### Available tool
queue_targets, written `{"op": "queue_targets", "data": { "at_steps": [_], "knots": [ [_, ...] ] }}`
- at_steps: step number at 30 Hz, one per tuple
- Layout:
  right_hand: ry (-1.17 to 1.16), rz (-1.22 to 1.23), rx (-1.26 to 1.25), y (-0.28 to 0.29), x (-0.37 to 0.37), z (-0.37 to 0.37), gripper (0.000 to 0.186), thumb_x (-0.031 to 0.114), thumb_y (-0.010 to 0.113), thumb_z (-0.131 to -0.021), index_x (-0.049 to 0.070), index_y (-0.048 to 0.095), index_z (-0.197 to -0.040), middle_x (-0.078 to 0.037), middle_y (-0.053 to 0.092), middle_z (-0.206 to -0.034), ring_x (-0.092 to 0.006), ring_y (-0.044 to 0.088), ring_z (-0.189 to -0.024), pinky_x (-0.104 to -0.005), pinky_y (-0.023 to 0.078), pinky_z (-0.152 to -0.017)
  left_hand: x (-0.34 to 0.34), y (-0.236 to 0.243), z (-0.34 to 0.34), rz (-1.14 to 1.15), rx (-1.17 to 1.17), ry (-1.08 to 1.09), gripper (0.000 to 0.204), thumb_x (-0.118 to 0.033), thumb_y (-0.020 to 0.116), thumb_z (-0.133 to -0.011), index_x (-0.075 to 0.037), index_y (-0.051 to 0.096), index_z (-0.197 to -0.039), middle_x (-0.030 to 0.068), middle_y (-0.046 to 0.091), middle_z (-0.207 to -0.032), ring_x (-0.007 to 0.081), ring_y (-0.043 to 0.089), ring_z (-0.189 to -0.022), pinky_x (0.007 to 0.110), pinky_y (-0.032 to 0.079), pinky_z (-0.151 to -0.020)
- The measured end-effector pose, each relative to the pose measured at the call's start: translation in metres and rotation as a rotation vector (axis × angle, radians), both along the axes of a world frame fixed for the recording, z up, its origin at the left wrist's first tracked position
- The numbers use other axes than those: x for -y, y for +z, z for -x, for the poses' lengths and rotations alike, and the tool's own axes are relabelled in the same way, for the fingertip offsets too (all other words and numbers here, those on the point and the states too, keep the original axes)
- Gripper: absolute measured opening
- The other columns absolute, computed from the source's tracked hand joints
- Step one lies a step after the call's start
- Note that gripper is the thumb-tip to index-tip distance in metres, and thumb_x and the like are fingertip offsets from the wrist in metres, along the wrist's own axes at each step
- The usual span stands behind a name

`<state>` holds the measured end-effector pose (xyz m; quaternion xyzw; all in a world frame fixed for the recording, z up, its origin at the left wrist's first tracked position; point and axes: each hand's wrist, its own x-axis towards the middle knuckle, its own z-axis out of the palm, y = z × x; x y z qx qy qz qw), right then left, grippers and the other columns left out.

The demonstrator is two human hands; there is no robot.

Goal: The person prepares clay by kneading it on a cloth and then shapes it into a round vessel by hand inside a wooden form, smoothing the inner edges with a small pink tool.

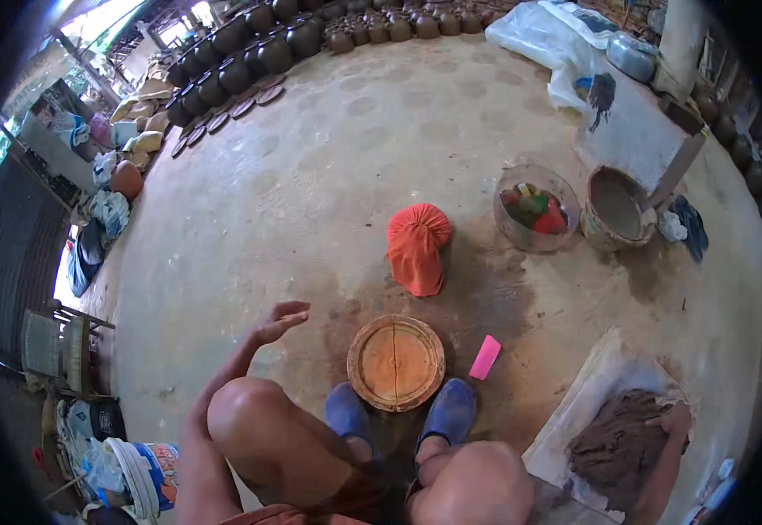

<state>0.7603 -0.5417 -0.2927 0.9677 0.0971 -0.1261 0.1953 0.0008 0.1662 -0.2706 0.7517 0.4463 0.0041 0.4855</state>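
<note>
A round wooden turntable [372, 359] lies between my feet, with a pink flat piece [485, 358] at its right. Left of the turntable my left hand [280, 322] hangs in the air, empty, fingers stretched out. At the lower right my right hand [670, 418] grips the edge of a mound of dark clay [613, 442], which rests on a whitish sack [556, 433]; some of its fingertips are hidden in the clay. A red cloth-covered object [416, 245] stands on the floor beyond the turntable.
To the right are a clear tub of coloured items [538, 210] and a bucket of greyish liquid [617, 210]. Rows of dark pots [272, 52] line the back. Bags [105, 214], a chair [53, 350] and a white bucket [136, 477] are along the left.
</note>
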Motion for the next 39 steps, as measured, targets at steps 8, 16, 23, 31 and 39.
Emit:
{"op": "queue_targets", "data": {
  "at_steps": [8,16,23,31,39],
  "knots": [
    [0.104,-0.100,0.528,-0.004,-0.011,0.090,0.022,0.032,0.075,-0.085,0.011,0.080,-0.090,-0.015,0.077,-0.085,-0.0349,0.076,-0.081,-0.0494,0.061,-0.073,-0.007,0.025,-0.063,0.015,0.111,0.045,0.052,-0.028,0.071,-0.103,0.002,0.059,-0.145,0.0152,0.066,-0.142,0.0242,0.060,-0.133,0.039,0.047,-0.114],
    [0.149,-0.379,0.754,0.027,-0.008,0.166,0.044,0.048,0.087,-0.077,0.009,0.074,-0.093,-0.010,0.069,-0.099,-0.0320,0.064,-0.103,-0.0493,0.048,-0.086,-0.030,0.054,-0.033,-0.091,0.029,-0.009,0.059,-0.033,0.069,-0.102,-0.007,0.052,-0.152,0.0089,0.060,-0.150,0.0214,0.057,-0.135,0.037,0.043,-0.109],
    [0.063,-0.655,1.350,0.181,0.017,0.167,0.064,0.059,0.082,-0.082,0.001,0.071,-0.108,-0.020,0.070,-0.109,-0.0409,0.066,-0.105,-0.0549,0.049,-0.096,-0.076,0.144,-0.057,-0.278,0.044,-0.092,0.059,-0.037,0.067,-0.103,-0.009,0.053,-0.153,0.0073,0.061,-0.151,0.0214,0.058,-0.134,0.038,0.045,-0.104],
    [-0.198,-0.413,0.068,0.133,0.038,0.101,0.110,0.078,0.078,-0.070,0.001,0.059,-0.146,-0.022,0.056,-0.151,-0.0403,0.051,-0.142,-0.0609,0.037,-0.119,-0.061,0.247,-0.137,-0.540,0.182,-0.502,0.057,-0.022,0.069,-0.101,-0.003,0.051,-0.151,0.0157,0.053,-0.156,0.0298,0.049,-0.145,0.046,0.039,-0.120],
    [-0.208,-0.199,-0.236,0.084,0.058,0.018,0.126,0.079,0.090,-0.045,-0.005,0.065,-0.135,-0.027,0.061,-0.145,-0.0393,0.061,-0.133,-0.0516,0.051,-0.108,0.018,0.246,-0.175,-0.564,-0.303,-0.508,0.063,-0.027,0.083,-0.090,-0.015,0.060,-0.147,0.0107,0.061,-0.149,0.0281,0.057,-0.134,0.046,0.049,-0.107]
  ]
}}
